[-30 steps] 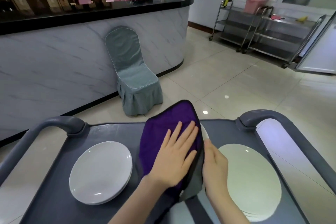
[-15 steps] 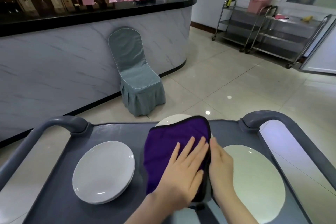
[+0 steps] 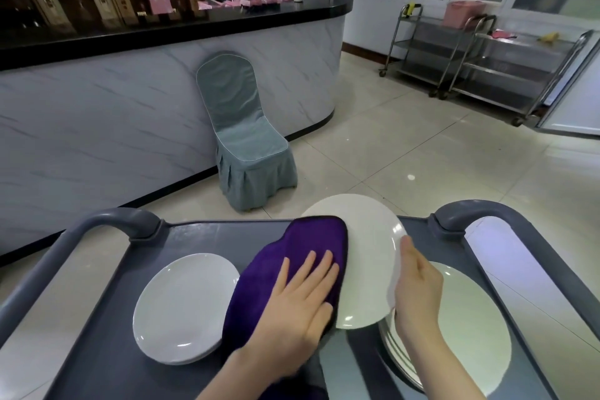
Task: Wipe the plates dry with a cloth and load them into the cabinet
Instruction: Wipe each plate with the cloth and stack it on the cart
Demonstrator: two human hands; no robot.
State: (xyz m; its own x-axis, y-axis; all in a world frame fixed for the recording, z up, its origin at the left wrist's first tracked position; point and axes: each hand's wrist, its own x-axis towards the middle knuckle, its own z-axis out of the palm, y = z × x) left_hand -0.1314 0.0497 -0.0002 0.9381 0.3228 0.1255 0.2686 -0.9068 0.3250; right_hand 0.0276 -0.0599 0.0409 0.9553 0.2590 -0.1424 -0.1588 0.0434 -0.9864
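Note:
A white plate (image 3: 367, 256) is held tilted above the grey cart tray (image 3: 201, 237). My right hand (image 3: 417, 286) grips its right rim. A purple cloth (image 3: 292, 266) covers the plate's left part, and my left hand (image 3: 300, 299) presses flat on the cloth with straight fingers. A stack of white plates (image 3: 183, 305) lies on the tray at the left. Another stack of plates (image 3: 464, 328) lies at the right, partly under my right hand.
The cart has grey handles at the far left (image 3: 110, 221) and far right (image 3: 467, 214). Beyond it stand a covered chair (image 3: 243, 140), a marble counter (image 3: 130, 101) and steel trolleys (image 3: 480, 58) on a tiled floor.
The cloth and my left hand have slid left and down, uncovering the right and top of the plate. My right hand has stayed at the plate's right rim.

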